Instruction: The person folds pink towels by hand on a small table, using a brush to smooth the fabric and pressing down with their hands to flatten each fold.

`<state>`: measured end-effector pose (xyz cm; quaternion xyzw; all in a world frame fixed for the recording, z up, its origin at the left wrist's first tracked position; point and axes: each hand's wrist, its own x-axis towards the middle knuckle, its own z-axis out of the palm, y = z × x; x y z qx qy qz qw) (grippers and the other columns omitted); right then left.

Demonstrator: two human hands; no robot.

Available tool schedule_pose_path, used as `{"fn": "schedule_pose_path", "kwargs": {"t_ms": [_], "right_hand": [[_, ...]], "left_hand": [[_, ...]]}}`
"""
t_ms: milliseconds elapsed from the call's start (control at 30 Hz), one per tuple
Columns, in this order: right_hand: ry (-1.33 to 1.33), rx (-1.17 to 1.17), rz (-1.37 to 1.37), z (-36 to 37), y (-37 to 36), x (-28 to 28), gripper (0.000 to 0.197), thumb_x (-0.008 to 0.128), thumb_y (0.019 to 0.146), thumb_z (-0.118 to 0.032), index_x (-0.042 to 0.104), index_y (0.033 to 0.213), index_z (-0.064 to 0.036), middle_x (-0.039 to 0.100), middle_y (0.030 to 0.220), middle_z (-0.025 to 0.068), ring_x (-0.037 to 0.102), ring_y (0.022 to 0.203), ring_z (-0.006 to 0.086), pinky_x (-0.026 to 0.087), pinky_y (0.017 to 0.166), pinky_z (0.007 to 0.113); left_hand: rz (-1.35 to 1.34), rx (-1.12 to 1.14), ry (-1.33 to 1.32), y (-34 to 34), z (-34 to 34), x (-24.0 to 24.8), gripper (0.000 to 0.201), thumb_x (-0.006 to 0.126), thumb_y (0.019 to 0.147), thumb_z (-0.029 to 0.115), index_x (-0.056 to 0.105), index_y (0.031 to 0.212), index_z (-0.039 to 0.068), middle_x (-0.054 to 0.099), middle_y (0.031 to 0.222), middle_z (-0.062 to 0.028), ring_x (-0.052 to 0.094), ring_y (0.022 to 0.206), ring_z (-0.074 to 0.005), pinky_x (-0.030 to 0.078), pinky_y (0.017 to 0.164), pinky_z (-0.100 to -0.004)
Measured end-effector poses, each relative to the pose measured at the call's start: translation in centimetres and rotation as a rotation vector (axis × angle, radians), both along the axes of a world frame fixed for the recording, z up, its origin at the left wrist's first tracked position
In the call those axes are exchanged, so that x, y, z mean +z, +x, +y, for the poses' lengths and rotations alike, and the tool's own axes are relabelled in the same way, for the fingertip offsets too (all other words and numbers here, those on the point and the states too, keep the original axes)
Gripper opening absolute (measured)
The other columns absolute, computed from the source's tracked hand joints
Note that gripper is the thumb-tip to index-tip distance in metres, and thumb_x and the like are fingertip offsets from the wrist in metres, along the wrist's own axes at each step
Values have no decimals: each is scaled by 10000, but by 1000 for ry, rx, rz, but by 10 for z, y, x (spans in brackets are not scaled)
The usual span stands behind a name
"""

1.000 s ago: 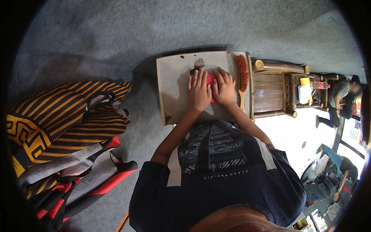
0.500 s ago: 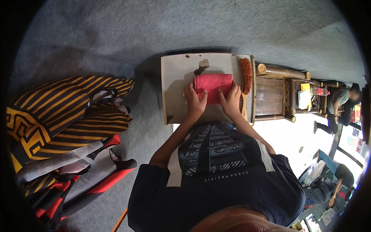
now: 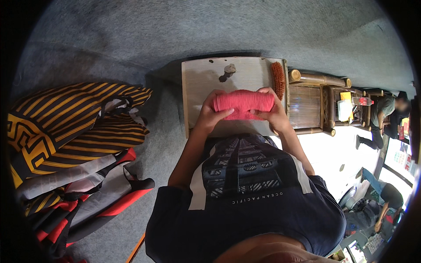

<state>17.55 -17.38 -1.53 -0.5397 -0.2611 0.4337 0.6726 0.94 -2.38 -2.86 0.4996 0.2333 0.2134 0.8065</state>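
Observation:
A folded red cloth [image 3: 244,101], towel-like in texture, is held up above a small pale table [image 3: 199,79] with worn, chipped patches. My left hand [image 3: 211,113] grips its left end, thumb on the near face and fingers behind. At the other end my right hand [image 3: 275,111] is closed on it in the same way. The cloth's folded edge faces up as a thick rounded roll. A brush with reddish-brown bristles [image 3: 278,79] lies along the table's right edge, its handle mostly hidden behind my right hand.
Striped black-and-yellow fabric [image 3: 87,127] and red, grey and black cloth [image 3: 101,201] lie at the left. Bamboo furniture [image 3: 306,105] adjoins the table on the right, with a red-labelled bottle [image 3: 363,101] farther along. Other people [image 3: 380,118] are at the far right.
Both hands have lifted the folded red cloth off the table and tipped it up, so its folded edge shows. My grip has moved to its two ends.

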Motion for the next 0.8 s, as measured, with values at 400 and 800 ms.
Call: {"fn": "schedule_pose_path", "kwargs": {"t_ms": [400, 800], "right_hand": [[10, 123, -1022, -1, 10, 49, 438, 735, 649, 0, 621, 1066, -69, 639, 1061, 82, 603, 980, 254, 429, 840, 363], [-175, 110, -1370, 27, -5, 11, 324, 640, 666, -15, 571, 973, -91, 607, 1019, 42, 567, 951, 248, 401, 770, 351]], "left_hand": [[39, -3, 1124, 3, 22, 49, 451, 724, 652, -68, 609, 1068, 62, 639, 983, -96, 601, 936, -271, 462, 826, -377], [353, -94, 1282, -9, 35, 13, 389, 650, 684, -26, 657, 1051, 104, 563, 989, -85, 574, 966, -302, 456, 830, -409]]}}
